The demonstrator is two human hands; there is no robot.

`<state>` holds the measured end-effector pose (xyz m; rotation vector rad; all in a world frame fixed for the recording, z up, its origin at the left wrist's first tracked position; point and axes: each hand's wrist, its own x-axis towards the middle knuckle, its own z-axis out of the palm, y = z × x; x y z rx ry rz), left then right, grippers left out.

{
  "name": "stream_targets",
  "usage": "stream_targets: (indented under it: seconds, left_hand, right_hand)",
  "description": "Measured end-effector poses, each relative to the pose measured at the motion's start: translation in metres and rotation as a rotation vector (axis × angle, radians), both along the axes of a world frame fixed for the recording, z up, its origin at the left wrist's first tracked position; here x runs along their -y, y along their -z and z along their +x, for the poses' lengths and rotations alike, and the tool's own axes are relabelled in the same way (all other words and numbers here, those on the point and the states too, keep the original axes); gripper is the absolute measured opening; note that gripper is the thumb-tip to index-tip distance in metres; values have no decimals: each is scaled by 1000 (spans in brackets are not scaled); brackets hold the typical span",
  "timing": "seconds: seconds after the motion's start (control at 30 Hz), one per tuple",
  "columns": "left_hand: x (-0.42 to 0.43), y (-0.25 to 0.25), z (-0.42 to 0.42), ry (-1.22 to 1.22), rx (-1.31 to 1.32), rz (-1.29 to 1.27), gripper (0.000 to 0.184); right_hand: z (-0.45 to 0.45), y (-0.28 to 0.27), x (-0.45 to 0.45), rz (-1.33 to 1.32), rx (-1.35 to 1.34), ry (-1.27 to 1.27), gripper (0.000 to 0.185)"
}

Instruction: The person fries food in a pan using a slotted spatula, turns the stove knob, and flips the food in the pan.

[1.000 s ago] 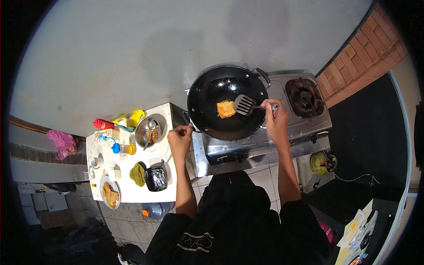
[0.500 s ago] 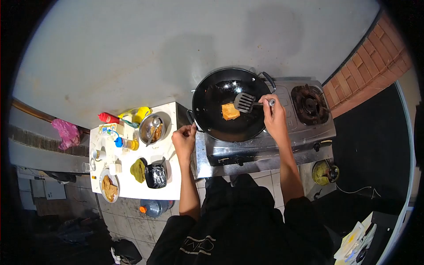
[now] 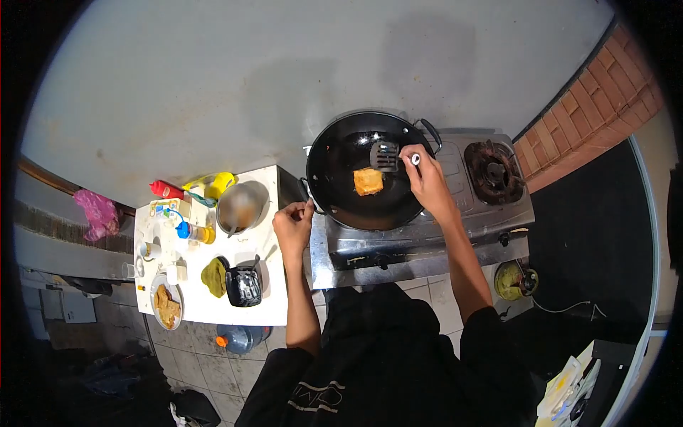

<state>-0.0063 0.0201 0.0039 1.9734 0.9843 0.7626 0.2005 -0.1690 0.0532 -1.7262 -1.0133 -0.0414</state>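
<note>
A black wok [image 3: 341, 203] stands on the left side of the stove. Inside it lies one square golden-brown piece of fried bread [image 3: 368, 182]. My right hand [image 3: 427, 181] is wrapped round the handle of a slotted spatula [image 3: 385, 155], whose dark blade hovers over the wok just above and right of the bread, apart from it. At the wok's left rim my left hand [image 3: 293, 226] is closed, its fingertips pinching the lower end of the wok's loop handle [image 3: 304, 188].
On the left, a white table [image 3: 206, 306] holds a steel bowl [image 3: 240, 208], a black square dish [image 3: 244, 286], a plate of fried pieces [image 3: 168, 302], a red bottle [image 3: 165, 189] and a blue-capped bottle [image 3: 196, 232]. A second burner [image 3: 495, 173] sits right of the wok.
My right hand has shifted the spatula left and slightly up, so its blade is now above the bread. My left hand keeps its place at the handle. The view has shifted slightly.
</note>
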Motion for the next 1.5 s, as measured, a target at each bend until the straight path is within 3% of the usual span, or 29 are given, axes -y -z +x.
stream_targets:
  seconds: [0.13,0.33,0.4,0.6,0.77,1.07,1.17,1.5]
  left_hand:
    - [-1,-4,2,-4,-29,-19,27]
    - [-1,-5,1,-2,-41,-82,31]
    - [-2,-1,0,7,-23,-9,25]
    - [-1,-2,0,7,-28,-30,25]
    - [-3,2,0,3,-42,-46,24]
    - [-1,-4,0,13,-51,-15,29]
    - [0,-5,1,4,-56,-29,30]
    - [-7,6,-1,62,23,-31,23]
  right_hand:
    - [16,-11,1,-28,199,-1,9]
    - [12,-16,11,-44,75,-34,11]
    - [10,-10,11,-40,64,-76,12]
    - [13,4,9,-114,102,-119,15]
    - [18,-19,24,-168,256,-61,17]
    - [11,-16,31,-207,228,-65,20]
    - [19,-16,40,-70,342,-13,21]
    - [-4,-16,48,-72,239,41,18]
